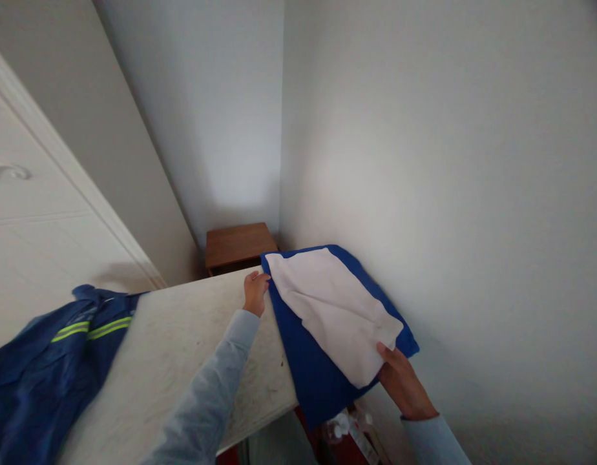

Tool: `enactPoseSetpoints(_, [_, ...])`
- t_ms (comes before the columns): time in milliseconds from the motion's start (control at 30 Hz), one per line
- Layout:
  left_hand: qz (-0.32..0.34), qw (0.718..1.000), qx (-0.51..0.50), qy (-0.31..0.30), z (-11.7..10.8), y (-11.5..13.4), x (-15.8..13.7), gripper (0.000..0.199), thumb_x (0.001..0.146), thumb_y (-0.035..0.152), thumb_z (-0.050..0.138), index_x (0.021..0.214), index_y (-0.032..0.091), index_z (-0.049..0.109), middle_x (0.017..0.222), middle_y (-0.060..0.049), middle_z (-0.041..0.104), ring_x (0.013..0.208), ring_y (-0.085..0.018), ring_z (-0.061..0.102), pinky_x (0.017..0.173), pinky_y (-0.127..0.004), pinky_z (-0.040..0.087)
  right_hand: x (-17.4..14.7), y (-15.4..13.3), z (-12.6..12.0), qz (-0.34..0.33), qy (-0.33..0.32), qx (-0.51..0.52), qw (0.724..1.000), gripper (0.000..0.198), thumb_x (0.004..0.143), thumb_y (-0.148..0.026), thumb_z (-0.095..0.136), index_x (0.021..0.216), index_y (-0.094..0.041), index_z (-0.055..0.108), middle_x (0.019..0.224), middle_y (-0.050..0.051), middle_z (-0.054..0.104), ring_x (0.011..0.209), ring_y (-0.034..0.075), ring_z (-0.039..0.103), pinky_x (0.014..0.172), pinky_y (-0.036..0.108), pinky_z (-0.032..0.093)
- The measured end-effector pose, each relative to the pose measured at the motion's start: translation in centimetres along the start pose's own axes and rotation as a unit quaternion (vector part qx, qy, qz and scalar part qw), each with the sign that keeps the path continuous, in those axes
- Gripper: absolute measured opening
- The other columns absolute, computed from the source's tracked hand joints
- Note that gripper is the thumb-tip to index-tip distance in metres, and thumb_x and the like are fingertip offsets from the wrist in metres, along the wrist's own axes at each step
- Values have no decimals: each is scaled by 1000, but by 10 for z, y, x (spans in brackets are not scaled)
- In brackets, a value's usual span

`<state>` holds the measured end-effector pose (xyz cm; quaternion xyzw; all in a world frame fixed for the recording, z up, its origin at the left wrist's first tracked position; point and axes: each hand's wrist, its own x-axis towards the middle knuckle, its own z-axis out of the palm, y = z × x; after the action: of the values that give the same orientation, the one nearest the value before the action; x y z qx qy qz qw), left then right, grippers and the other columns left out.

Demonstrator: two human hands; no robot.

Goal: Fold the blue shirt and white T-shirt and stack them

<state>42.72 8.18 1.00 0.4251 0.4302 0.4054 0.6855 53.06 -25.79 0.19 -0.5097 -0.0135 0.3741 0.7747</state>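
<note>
A white cloth (327, 290) lies spread, with soft creases, over a larger blue cloth (311, 374) at the right end of the table. My left hand (256, 294) is closed at the far left edge of the blue cloth, its thumb and finger pinching there. At the near right corner of the white cloth, my right hand (404, 381) grips it with the thumb on top. The fingers of that hand are under the cloth and hidden, so I cannot tell if the blue cloth is held too.
Dark blue clothing with yellow-green stripes (70, 349) lies across the left end of the white table (182, 342). A brown wooden cabinet (238, 242) stands in the corner behind. Walls close in the right side. Clear plastic items (340, 426) show below the table edge.
</note>
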Motion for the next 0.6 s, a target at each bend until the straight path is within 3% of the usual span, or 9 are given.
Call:
enactPoseSetpoints(133, [-52,997,-39,-40,-7,-18,-71,23,73,15,69,93,19,58,87,-2,65,83,-14,66,86,-29,51,5,-1,5,-33,5,-152,988,59,62,-39,92,112,-15,73,124,11,72,123,29,64,120,48,40])
enactPoseSetpoints(233, [-68,994,-50,-74,-8,-37,-118,31,71,13,74,100,17,63,99,-8,70,92,-17,68,91,-33,52,9,-7,14,-59,19,-182,981,53,64,-39,91,109,-17,74,124,9,72,125,27,63,119,44,42])
enactPoseSetpoints(333, [-69,993,-64,-67,-9,-53,-151,42,65,8,81,103,18,66,108,-9,70,103,-20,67,98,-35,50,11,-20,29,-52,37,-74,995,45,72,-34,86,113,-21,71,122,5,73,115,23,69,103,34,58])
enactPoseSetpoints(400, [-84,991,-88,-49,-8,-60,-165,42,64,8,82,101,20,67,109,-8,69,105,-20,66,100,-34,49,13,-27,36,0,48,23,999,39,78,-25,80,116,-21,68,113,4,76,98,20,74,87,31,64])
enactPoseSetpoints(533, [-202,957,-190,-86,2,-61,-185,25,75,28,80,94,19,67,102,-8,71,99,-19,68,96,-32,52,13,-27,38,138,37,109,984,29,88,-14,65,117,-17,64,86,3,78,66,15,73,63,26,64])
enactPoseSetpoints(600, [-268,925,-229,-142,9,-59,-191,32,81,44,75,99,18,69,104,-10,73,100,-22,69,94,-35,55,9,-17,37,164,30,119,979,29,89,-15,64,117,-18,63,85,2,78,65,15,73,61,27,64])
